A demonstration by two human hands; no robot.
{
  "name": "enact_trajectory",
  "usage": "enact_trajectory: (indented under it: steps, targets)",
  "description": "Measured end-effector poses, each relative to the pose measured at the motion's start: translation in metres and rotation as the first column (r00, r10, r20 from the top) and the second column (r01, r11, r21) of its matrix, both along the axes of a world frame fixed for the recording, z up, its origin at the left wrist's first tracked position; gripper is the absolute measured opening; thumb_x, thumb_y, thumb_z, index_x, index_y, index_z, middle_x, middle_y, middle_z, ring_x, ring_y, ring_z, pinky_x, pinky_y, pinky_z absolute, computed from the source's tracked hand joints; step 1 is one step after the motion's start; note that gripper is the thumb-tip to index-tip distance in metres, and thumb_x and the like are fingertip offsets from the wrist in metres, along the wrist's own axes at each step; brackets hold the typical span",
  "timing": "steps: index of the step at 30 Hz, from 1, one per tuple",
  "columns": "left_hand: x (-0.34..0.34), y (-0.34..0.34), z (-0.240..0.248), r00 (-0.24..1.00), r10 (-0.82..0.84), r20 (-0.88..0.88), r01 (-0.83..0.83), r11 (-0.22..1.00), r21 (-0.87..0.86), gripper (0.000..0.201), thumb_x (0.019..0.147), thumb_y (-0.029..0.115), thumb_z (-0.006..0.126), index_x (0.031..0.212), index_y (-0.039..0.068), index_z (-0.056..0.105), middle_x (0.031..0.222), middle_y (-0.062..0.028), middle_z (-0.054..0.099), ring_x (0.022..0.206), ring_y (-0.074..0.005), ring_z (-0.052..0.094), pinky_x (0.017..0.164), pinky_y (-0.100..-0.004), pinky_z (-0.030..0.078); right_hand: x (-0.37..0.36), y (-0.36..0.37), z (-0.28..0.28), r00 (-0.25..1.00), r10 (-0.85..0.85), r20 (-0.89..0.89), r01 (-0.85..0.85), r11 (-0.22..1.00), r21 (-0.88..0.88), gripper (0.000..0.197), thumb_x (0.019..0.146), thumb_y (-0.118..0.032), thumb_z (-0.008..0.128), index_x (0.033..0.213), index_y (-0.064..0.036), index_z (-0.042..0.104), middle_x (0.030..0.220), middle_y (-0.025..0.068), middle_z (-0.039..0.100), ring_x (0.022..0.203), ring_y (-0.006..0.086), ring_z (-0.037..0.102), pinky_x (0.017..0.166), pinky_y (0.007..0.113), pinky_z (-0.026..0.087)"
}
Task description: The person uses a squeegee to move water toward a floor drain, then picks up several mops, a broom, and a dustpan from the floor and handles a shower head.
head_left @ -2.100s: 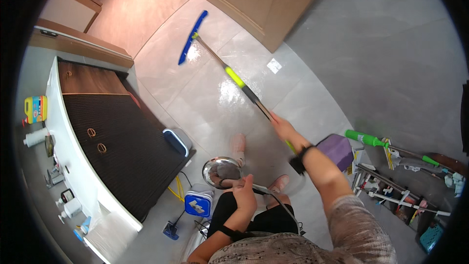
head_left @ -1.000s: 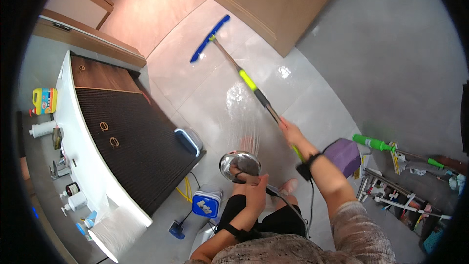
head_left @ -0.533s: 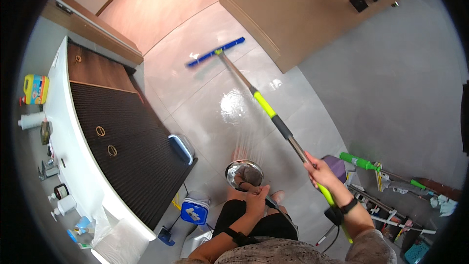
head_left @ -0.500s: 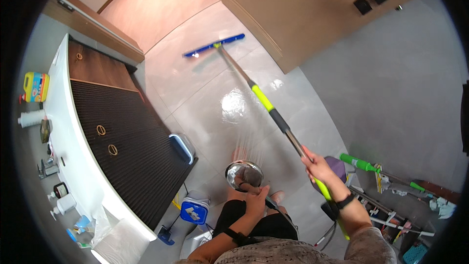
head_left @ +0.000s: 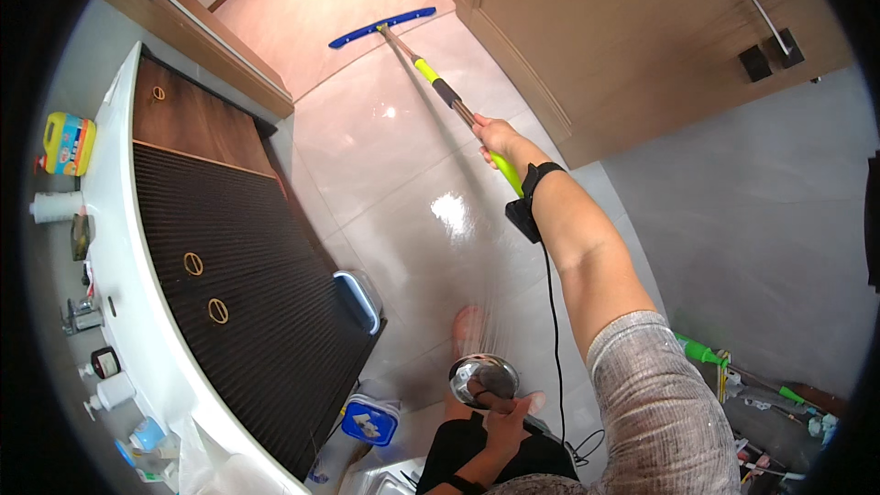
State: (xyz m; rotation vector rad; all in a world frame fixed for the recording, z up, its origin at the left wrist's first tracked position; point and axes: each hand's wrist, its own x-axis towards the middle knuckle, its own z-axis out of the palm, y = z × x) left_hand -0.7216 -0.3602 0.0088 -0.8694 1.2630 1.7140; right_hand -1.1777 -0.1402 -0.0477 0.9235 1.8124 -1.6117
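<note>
My right hand (head_left: 500, 138) is wrapped round the pole (head_left: 465, 112) of a floor squeegee, with that arm stretched far forward. The squeegee's long blue head (head_left: 383, 27) lies at the doorway line, at the far end of the wet tiles. Close to my body, my left hand (head_left: 503, 425) grips a round chrome shower head (head_left: 482, 379), and thin streams of water spray forward from it. A black strap and a small black box (head_left: 523, 218) with a cable sit at my right wrist.
On the left runs a dark ribbed cabinet (head_left: 247, 302) under a white counter (head_left: 156, 312) with bottles. A grey-blue basin (head_left: 357, 301) leans against it, near a blue-lidded tub (head_left: 370, 423). A brown door (head_left: 632, 46) stands at right; cleaning tools (head_left: 701, 350) lie at lower right.
My right arm has reached forward, pushing the squeegee head farther away, up to the doorway line. My left hand still holds the spraying shower head. The view has shifted a little.
</note>
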Motion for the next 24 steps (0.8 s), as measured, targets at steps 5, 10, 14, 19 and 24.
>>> enact_trajectory:
  steps: [5, 10, 14, 19, 24]
  targets:
    - [-0.001, -0.003, -0.009, 0.999, -0.025, -0.030, 0.026, 0.999, 0.044, 0.018, 0.082, 0.016, 0.063, 0.069, 0.006, 0.056, 0.065, 0.0023, 0.050, 0.062, -0.0091, 0.046, 0.060, -0.0265, 0.037, 0.065, 0.029, -0.036, 1.000, 0.005, -0.020, -0.005, 0.999, -0.035, 0.042, 0.090, -0.033, 0.045, 0.132, -0.0333, 0.035, 0.052, 0.0013, 0.041, 0.037, 0.0130, 0.038, 0.034, 0.030, 0.035]
    - [0.008, 0.006, -0.012, 0.995, 0.084, 0.048, -0.085, 0.996, 0.009, 0.022, 0.078, 0.017, 0.066, 0.068, 0.001, 0.056, 0.066, 0.0025, 0.048, 0.063, -0.0068, 0.044, 0.057, -0.0242, 0.035, 0.204, 0.061, -0.004, 0.990, 0.016, 0.141, -0.019, 1.000, 0.023, 0.044, 0.092, -0.035, 0.040, 0.135, -0.0309, 0.031, 0.046, 0.0026, 0.039, 0.032, 0.0140, 0.037, 0.029, 0.030, 0.033]
    - [0.002, 0.013, -0.009, 0.984, 0.067, 0.163, -0.074, 0.997, 0.039, 0.018, 0.078, 0.016, 0.065, 0.075, 0.001, 0.056, 0.072, 0.0017, 0.049, 0.068, -0.0075, 0.045, 0.061, -0.0246, 0.036, 0.346, 0.076, 0.054, 0.973, -0.008, 0.230, 0.009, 1.000, -0.005, 0.046, 0.092, -0.032, 0.044, 0.136, -0.0251, 0.030, 0.050, -0.0011, 0.038, 0.034, 0.0112, 0.037, 0.033, 0.026, 0.033]
    - [0.004, 0.008, -0.004, 0.995, -0.008, 0.099, 0.003, 0.999, 0.051, 0.017, 0.078, 0.017, 0.066, 0.079, 0.001, 0.058, 0.075, 0.0024, 0.050, 0.071, -0.0070, 0.045, 0.065, -0.0235, 0.037, 0.384, 0.054, 0.169, 0.902, -0.177, 0.393, 0.212, 0.976, -0.047, 0.047, 0.091, -0.028, 0.047, 0.136, -0.0255, 0.031, 0.055, -0.0008, 0.042, 0.040, 0.0105, 0.040, 0.035, 0.025, 0.035]
    - [-0.007, 0.014, 0.006, 0.991, 0.116, 0.063, -0.118, 0.993, 0.029, 0.019, 0.079, 0.019, 0.065, 0.076, 0.001, 0.058, 0.072, 0.0040, 0.049, 0.067, -0.0065, 0.044, 0.062, -0.0220, 0.037, 0.330, 0.044, 0.118, 0.941, -0.197, 0.273, 0.242, 0.960, -0.139, 0.046, 0.091, -0.030, 0.046, 0.135, -0.0289, 0.031, 0.055, -0.0008, 0.043, 0.040, 0.0102, 0.040, 0.035, 0.024, 0.036]
